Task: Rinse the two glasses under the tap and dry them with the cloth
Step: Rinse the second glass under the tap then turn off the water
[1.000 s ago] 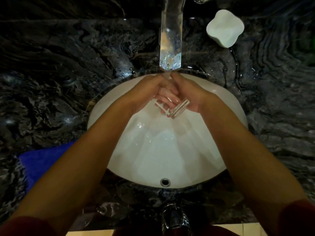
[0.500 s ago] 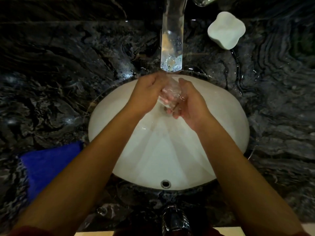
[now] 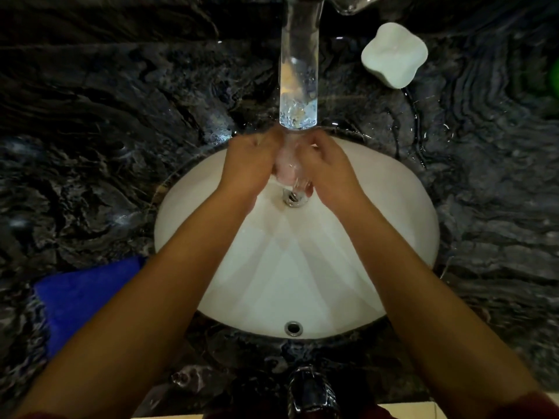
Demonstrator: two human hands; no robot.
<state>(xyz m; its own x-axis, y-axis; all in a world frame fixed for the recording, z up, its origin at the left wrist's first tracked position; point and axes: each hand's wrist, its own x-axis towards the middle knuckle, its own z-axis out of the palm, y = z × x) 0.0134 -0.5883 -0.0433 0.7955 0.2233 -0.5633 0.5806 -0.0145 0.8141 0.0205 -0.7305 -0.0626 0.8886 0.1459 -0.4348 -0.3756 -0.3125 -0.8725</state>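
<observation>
A clear glass (image 3: 292, 170) is held between both hands over the white sink (image 3: 393, 225), right under the tap spout (image 3: 299, 71). My left hand (image 3: 248, 164) grips its left side and my right hand (image 3: 328, 169) grips its right side. Most of the glass is hidden by my fingers and blurred by water. The blue cloth (image 3: 78, 300) lies on the counter left of the sink, partly behind my left forearm. A second clear glass (image 3: 352, 3) shows only as a rim at the top edge, right of the tap.
A white soap dish (image 3: 394, 57) sits on the dark marble counter (image 3: 90, 146) to the right of the tap. The sink drain (image 3: 292, 197) is just below the hands, and an overflow hole (image 3: 293, 327) is at the near rim. Water droplets lie around the basin edge.
The glass went from lying sideways with its rim toward me to being closed in between both hands, higher up, directly beneath the spout. The drain has come into view below the hands.
</observation>
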